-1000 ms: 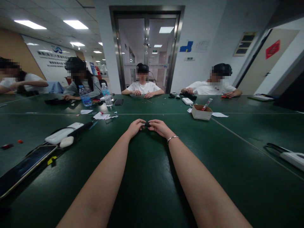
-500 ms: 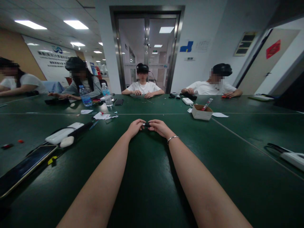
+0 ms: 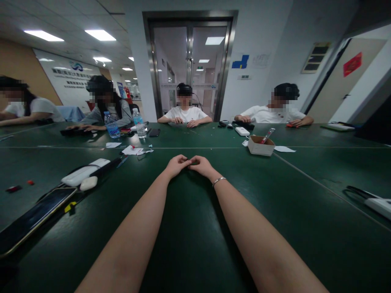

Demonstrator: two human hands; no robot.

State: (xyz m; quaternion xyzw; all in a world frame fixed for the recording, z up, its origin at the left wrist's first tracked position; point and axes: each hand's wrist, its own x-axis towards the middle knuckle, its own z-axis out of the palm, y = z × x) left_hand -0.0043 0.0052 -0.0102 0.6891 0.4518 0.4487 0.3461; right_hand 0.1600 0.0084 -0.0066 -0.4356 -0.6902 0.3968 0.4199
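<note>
My left hand and my right hand meet above the green table, fingertips touching. Between them is a small black object, nearly covered by the fingers; only a dark bit shows at the top. Half a second ago it showed as a short black piece with a silvery metal end; its kind is too small to make out. Both hands are closed in a pinch around it. A silver bracelet circles my right wrist.
Left lie a phone, a white power bank, a white rounded case and a pen. Ahead are paper scraps, two water bottles and a small open box. Several people sit across the table.
My fingertips have come together over the small black object, which is now mostly hidden. My right hand has shifted slightly left. The view has tilted up a little.
</note>
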